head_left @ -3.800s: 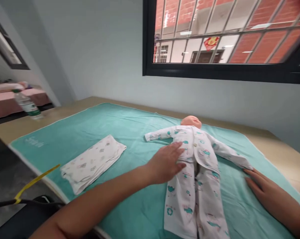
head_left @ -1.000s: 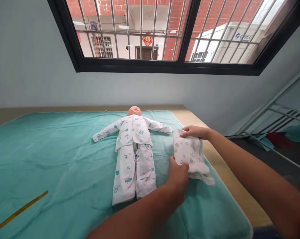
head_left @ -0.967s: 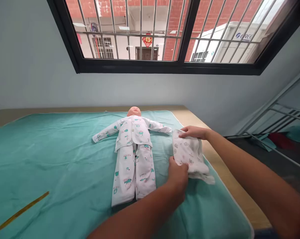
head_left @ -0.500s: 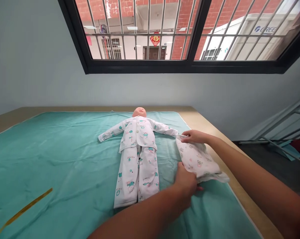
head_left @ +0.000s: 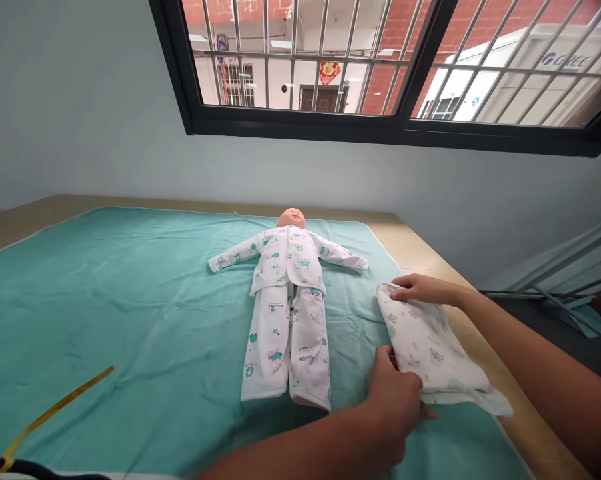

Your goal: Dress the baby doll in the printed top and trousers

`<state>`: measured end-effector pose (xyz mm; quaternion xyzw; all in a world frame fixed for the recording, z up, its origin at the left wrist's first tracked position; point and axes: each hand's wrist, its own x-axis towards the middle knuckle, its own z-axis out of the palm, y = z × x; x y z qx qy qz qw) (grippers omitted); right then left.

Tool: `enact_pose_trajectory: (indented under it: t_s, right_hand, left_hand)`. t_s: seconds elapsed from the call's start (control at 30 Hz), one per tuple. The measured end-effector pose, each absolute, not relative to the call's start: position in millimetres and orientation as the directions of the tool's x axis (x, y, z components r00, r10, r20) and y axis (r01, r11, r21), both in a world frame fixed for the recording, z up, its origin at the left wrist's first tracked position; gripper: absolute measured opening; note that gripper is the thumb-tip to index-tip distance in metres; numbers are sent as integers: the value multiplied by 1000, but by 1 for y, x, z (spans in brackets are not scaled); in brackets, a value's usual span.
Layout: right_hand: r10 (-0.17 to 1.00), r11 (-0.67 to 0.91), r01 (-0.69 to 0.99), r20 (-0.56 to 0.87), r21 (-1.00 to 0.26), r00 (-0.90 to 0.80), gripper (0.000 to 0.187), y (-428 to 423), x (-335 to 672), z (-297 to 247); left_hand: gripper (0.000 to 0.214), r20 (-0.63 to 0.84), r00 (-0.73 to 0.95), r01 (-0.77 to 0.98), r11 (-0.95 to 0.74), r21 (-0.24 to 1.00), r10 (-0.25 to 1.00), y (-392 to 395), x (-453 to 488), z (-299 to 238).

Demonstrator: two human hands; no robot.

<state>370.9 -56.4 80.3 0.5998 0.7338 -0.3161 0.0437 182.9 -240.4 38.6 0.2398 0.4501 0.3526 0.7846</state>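
A baby doll (head_left: pixel 290 219) in white patterned pyjamas (head_left: pixel 288 307) lies face up on a teal mat (head_left: pixel 130 300), arms spread. To its right a folded white patterned cloth (head_left: pixel 430 347) lies on the mat near the right edge. My left hand (head_left: pixel 398 393) grips the cloth's near left edge, fingers closed on it. At the cloth's far corner my right hand (head_left: pixel 423 288) holds it down with curled fingers.
The mat covers a wooden table (head_left: pixel 415 250) against a pale wall under a barred window (head_left: pixel 380 60). A yellow tape strip (head_left: pixel 55 410) lies at the mat's near left. A metal frame (head_left: pixel 570 267) stands to the right, beyond the table.
The folded cloth, first lying left of the doll, is now on its right. Over the last second both hands lowered it from upright until it lies flat on the mat.
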Motion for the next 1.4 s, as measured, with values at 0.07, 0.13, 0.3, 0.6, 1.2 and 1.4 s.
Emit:
enact_pose_trajectory:
  t_s: [0.07,0.13,0.3,0.6,1.2,1.4]
  right_hand:
    - [866,92,923,-427,-374,-260,43,-57,372,81]
    - [900,107,934,-366,-341,-236,43,-60,366,87]
    - [949,255,800,-20,-543,-315,40,-80,286,117]
    - [879,444,274,474,-853,49,28,-48,112,98]
    - [981,137,279,169,-950,94,32,21,133,53]
    - [981,139,473,187,-870,55,22,39,123,71]
  left_hand:
    - [74,-560,330,-275,645,713,760,-246,171,37]
    - [73,-551,330,-201,628,752,766,-254,153,42]
    - [36,-225,302,-229,299,926,926,-259,84,70]
    - [17,426,-121,302,-375,876,897,-144,-51,69]
    - [21,410,-195,277,-351,894,891,-10,-52,73]
    - [18,380,-132,350,-316,882,915,13,-50,73]
